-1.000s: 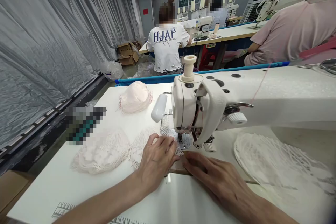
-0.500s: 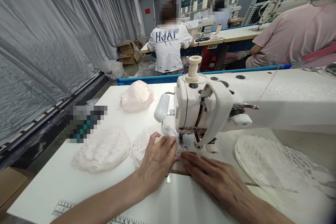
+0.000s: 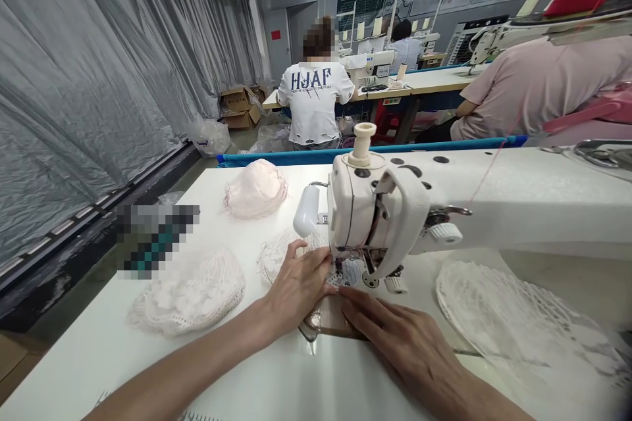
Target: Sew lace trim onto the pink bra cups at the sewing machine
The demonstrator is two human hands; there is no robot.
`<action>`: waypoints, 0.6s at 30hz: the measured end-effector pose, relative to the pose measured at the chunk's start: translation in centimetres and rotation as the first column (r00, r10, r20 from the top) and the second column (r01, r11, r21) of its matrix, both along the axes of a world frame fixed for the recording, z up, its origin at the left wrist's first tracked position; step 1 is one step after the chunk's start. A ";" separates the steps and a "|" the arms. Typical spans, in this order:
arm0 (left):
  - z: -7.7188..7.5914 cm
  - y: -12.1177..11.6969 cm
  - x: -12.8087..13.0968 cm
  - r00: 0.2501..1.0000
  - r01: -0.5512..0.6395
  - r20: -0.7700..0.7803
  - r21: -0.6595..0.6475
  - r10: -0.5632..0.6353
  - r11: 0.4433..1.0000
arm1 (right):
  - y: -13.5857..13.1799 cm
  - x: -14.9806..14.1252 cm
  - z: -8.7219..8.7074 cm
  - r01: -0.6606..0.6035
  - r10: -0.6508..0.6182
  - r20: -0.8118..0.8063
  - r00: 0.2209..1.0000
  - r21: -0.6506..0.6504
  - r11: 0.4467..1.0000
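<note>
A white lace piece lies at the needle of the white sewing machine, partly covered by my hand. My left hand presses it down beside the presser foot, thumb and fingers closed on it. From the other side my right hand reaches in low over the machine bed; its fingers are together and its fingertips pinch the lace edge near my left thumb. Its own thumb is hidden. A pile of lace pieces rests to the left, and a pale pink moulded cup sits behind.
More sheer lace is spread right of the needle, under the machine arm. A pixelated dark item lies at the table's left edge. Grey curtain sheeting hangs at the left. Co-workers, one in a white shirt, sit at machines ahead.
The lace under my left hand has moved forward and away from the pile at the left. Both hands stay near the needle. The view has tilted up slightly.
</note>
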State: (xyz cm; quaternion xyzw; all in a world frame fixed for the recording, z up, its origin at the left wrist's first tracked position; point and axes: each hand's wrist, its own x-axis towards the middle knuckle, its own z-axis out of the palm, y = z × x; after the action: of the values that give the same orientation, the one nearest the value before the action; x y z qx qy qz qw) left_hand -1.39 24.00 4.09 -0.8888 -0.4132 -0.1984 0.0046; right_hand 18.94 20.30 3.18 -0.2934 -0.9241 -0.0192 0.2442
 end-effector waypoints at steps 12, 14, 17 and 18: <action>0.5 -1.8 0.4 1.000 0.003 -0.018 0.098 -0.001 0.995 | -0.2 0.0 0.3 -0.009 0.009 0.006 1.000 0.006 1.000; 0.7 -2.6 0.7 0.999 0.030 -0.029 0.125 -0.027 0.992 | -0.3 -0.1 0.3 -0.005 0.005 0.002 1.000 0.000 1.000; 0.7 -3.3 1.0 0.997 0.069 -0.033 0.166 -0.065 0.984 | -0.4 0.0 0.3 -0.006 0.006 -0.017 1.000 0.013 1.000; 0.7 -3.4 1.1 0.997 0.073 -0.029 0.177 -0.069 0.981 | -0.4 0.0 0.2 -0.013 0.014 -0.018 1.000 0.024 1.000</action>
State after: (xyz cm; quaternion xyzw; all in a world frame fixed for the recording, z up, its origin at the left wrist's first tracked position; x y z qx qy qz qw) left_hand -0.33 20.63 4.77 -0.9012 -0.3617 -0.2245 0.0818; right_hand 18.98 19.91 3.40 -0.2843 -0.9235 -0.0257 0.2563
